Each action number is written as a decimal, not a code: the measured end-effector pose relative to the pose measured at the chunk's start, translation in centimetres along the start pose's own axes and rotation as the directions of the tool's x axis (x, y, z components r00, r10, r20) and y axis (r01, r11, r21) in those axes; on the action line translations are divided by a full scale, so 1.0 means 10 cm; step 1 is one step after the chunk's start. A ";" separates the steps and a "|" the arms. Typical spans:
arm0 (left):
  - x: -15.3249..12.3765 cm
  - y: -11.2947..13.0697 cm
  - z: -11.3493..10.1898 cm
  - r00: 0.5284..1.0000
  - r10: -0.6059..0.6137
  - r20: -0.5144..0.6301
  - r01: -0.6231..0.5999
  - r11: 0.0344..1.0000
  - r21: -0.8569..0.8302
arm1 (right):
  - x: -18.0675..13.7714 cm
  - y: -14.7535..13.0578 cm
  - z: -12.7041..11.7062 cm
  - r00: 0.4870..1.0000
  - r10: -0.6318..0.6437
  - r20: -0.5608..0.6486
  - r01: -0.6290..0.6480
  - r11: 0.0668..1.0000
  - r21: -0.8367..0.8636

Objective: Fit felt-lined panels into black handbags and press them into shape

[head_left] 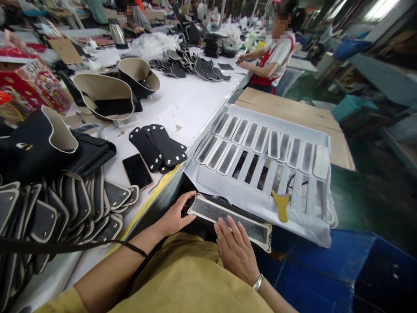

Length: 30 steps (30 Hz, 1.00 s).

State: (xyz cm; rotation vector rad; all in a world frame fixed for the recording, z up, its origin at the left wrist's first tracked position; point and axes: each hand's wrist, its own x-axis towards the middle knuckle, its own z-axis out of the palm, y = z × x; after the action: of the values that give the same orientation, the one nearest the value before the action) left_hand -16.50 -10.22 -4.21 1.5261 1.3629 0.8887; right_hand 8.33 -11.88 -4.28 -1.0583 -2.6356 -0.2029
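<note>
Ideally the left hand (176,216), pinching the end of the strip (208,212) beside the rack (224,184), steadies it while the right hand (236,253), fingers (233,231) flat, presses evenly.

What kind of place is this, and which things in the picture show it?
Probably a bag or leather-goods factory. Half-made black bags and stacks of cut black pieces lie on a long white table, a person works further along it, and the left hand and right hand hold a cream-edged strip.
</note>
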 end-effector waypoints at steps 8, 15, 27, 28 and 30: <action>0.35 0.33 -0.20 0.923 0.123 0.364 -0.327 0.750 0.576 | -0.21 0.33 -0.43 0.994 0.079 0.074 -0.082 0.996 0.043; 0.71 0.71 0.05 0.804 -0.038 0.593 -0.489 0.523 0.698 | 0.41 0.73 -0.50 0.857 0.099 0.506 -0.183 0.976 0.120; 0.59 0.61 0.20 0.850 0.129 0.511 -0.516 0.396 0.759 | 0.83 0.30 -0.28 0.842 0.136 0.522 -0.200 0.977 0.069; 0.59 0.62 0.21 0.850 0.128 0.511 -0.517 0.392 0.761 | 0.86 0.28 -0.28 0.839 0.131 0.529 -0.196 0.978 0.070; 0.57 0.61 0.21 0.847 0.123 0.518 -0.520 0.396 0.756 | 0.85 0.29 -0.30 0.836 0.117 0.537 -0.184 0.980 0.073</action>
State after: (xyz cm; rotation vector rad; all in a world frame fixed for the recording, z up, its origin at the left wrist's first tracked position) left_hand -11.55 -4.97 0.51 2.7033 1.2651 -0.0668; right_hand 5.18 -5.00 1.34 -1.4424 -2.9604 0.3367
